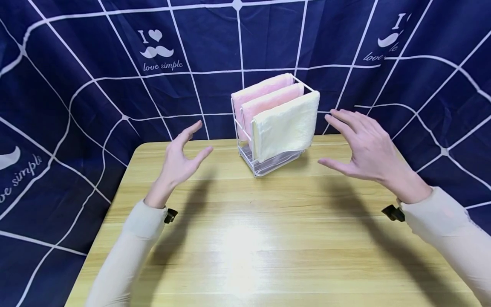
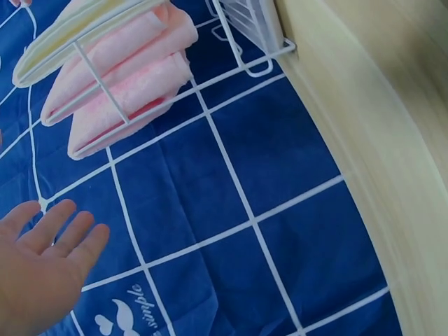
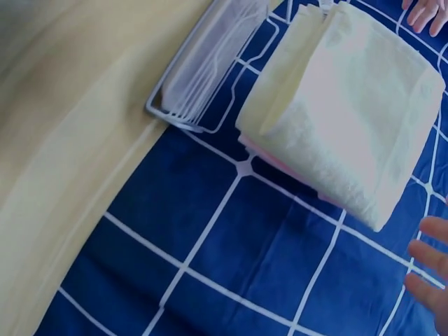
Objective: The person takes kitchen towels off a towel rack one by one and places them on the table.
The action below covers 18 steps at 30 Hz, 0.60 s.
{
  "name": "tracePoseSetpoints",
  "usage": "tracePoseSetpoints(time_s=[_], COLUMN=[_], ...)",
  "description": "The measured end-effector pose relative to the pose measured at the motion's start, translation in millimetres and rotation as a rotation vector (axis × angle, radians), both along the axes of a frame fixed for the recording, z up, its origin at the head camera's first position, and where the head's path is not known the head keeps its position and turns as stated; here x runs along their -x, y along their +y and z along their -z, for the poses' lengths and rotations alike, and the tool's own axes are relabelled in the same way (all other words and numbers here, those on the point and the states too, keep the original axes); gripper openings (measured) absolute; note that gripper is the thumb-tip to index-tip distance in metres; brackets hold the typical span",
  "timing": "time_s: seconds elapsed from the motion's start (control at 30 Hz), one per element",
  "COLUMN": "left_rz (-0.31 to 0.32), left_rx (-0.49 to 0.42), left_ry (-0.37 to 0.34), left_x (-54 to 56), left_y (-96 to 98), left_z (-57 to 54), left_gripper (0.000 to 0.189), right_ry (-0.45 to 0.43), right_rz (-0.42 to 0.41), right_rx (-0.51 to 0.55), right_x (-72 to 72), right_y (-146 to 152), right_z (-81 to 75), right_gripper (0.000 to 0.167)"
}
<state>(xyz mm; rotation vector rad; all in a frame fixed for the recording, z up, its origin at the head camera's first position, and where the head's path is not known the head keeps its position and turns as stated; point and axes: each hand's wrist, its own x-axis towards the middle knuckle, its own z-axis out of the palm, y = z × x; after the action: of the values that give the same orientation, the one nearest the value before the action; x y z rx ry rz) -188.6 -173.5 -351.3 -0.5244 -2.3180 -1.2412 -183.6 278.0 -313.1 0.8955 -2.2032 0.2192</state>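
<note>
A white wire rack [image 1: 247,161] stands toward the back of the wooden table, with a tray in its base. Over its bars hang two pink towels [image 1: 245,110] and, nearest the front, a pale yellow towel [image 1: 287,125]. My left hand [image 1: 179,160] is held in the air to the left of the rack, thumb and fingers spread apart, holding nothing. To the right of the rack my right hand [image 1: 364,147] is also raised, palm turned inward and fingers extended, apart from the yellow towel. The left wrist view shows the pink towels [image 2: 126,105] folded over the bars.
The light wooden table [image 1: 245,204] reaches back to a dark blue cloth [image 1: 215,42] with white grid lines, which surrounds it at the back and sides. Both forearms cast shadows on the tabletop, and a bright glare lies near its front.
</note>
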Motion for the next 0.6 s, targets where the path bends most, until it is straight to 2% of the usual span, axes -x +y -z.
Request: tracePoseSetpoints(time_s=[0.13,0.23,0.4,0.6], left_rz=[0.047,0.073,0.104,0.116], left_rx=[-0.173,-0.263,-0.338,-0.399], left_ry=[0.01,0.025,0.024,0.017], left_x=[8.6,13.9,21.8,31.3], left_y=[8.4,15.8,28.6,44.4], left_z=[0.4,0.6,1.8,4.0], left_gripper=[0.054,0.048,0.042,0.036], right_ry=[0.016,0.039,0.064,0.026], right_rz=[-0.043,-0.074,-0.109,-0.152], right_rx=[0.004,0.021,0.089,0.121], right_x=[8.5,15.5,28.1,44.1], right_y=[-10.1,-17.7,-29.5,-41.7], right_z=[-4.8,-8.7,-15.1,-20.0], right_gripper=[0.094,0.085,0.077,0.071])
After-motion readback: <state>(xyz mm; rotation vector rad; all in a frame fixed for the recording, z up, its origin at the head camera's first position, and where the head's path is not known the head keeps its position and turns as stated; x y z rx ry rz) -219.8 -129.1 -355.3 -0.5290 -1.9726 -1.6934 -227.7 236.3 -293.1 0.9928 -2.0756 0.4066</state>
